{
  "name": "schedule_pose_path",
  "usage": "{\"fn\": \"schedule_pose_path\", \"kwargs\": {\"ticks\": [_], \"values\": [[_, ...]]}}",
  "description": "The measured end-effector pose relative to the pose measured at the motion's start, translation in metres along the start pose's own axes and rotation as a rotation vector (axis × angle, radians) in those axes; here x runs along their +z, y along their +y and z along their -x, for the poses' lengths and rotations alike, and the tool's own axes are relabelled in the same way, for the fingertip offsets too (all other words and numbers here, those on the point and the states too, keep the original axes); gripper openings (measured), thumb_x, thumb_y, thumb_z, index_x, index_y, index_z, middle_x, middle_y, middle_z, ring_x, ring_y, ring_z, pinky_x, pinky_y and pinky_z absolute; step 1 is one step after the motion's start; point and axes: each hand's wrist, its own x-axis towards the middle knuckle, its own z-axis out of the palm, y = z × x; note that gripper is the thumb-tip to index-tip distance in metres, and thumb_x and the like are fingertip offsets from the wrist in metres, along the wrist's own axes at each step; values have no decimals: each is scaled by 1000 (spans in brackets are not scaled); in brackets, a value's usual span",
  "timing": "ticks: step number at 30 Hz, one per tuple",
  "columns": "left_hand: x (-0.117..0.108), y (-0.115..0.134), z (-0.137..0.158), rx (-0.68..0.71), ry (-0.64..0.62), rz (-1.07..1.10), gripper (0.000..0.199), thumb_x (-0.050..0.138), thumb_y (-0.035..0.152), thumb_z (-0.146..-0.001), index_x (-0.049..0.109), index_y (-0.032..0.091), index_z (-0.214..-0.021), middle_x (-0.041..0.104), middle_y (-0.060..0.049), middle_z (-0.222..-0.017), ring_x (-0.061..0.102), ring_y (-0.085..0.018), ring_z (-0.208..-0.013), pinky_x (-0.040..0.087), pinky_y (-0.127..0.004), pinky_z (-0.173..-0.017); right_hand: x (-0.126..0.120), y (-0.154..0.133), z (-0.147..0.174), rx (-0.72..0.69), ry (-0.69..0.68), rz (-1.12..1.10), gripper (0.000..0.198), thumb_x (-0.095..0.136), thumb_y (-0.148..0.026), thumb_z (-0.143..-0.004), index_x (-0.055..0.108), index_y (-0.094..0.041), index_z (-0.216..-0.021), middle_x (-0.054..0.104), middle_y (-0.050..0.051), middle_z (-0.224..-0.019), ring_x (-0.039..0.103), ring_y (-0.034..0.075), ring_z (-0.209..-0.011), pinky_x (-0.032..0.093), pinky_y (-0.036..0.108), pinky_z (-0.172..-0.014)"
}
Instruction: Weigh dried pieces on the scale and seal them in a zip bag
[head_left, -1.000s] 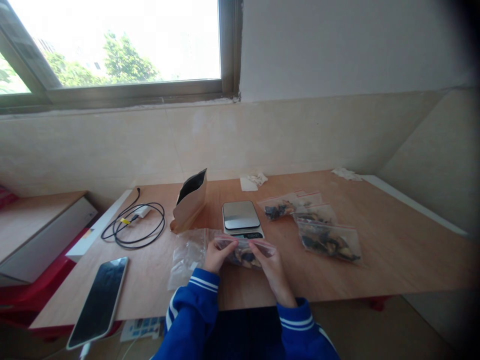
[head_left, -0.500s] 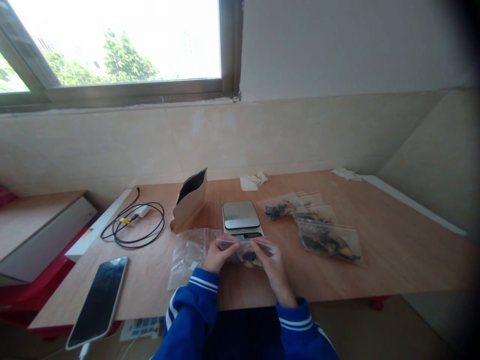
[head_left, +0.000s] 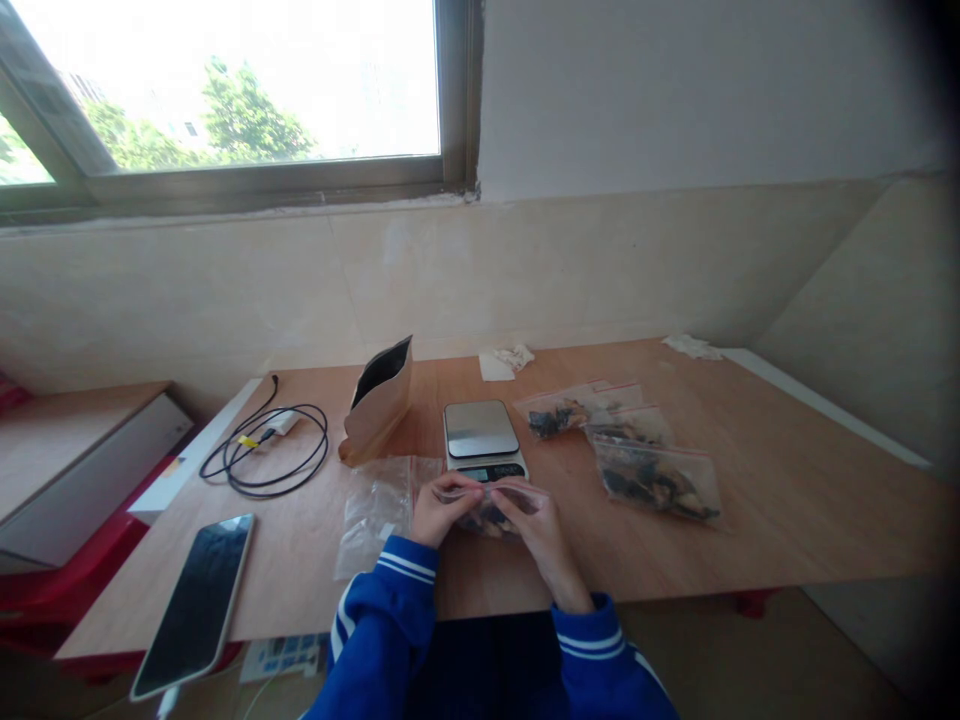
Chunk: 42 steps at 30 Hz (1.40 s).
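Observation:
Both hands pinch the top edge of a clear zip bag (head_left: 491,519) that holds dark and tan dried pieces. My left hand (head_left: 439,512) grips it left of centre, thumb and fingers pressed together. On the other side my right hand (head_left: 538,522) pinches the same edge, its fingertips close to the left ones. Just beyond the bag is a kitchen scale (head_left: 481,432) with a bare metal plate, its display partly covered by the hands. Flat clear plastic bags (head_left: 371,515) lie beside my left hand.
Several filled zip bags (head_left: 660,482) lie to the right. An open brown paper pouch (head_left: 381,405) stands at back left. Farther left are a coiled black cable (head_left: 262,490) and a phone (head_left: 196,605) at the table's edge. Crumpled tissue (head_left: 514,358) lies near the wall.
My right hand has shifted slightly left along the bag's top edge, so the fingertips of both hands are closer together. The other things stay in place.

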Motion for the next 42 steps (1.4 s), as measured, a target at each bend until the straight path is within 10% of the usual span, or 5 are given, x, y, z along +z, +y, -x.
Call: {"fn": "schedule_pose_path", "kwargs": {"ticks": [32,42], "values": [[-1,-9,-3,23,11,21,30,77,40,-64,64,13,-70,66,-3,-67,60,-14,-65,48,-26,-66,17,3,6,-81,134,170,26,59,-41,-83,60,-19,-68,59,0,-68,58,16,-69,46,26,-65],[-4,-1,-1,25,18,-77,31,71,43,-71,75,14,-82,73,-11,-92,65,-25,-89,49,-35,-83,-2,10,3,131,340,-10,49,45,-60,-85,69,-17,-89,72,8,-81,67,23,-75,51,31,-68]]}}
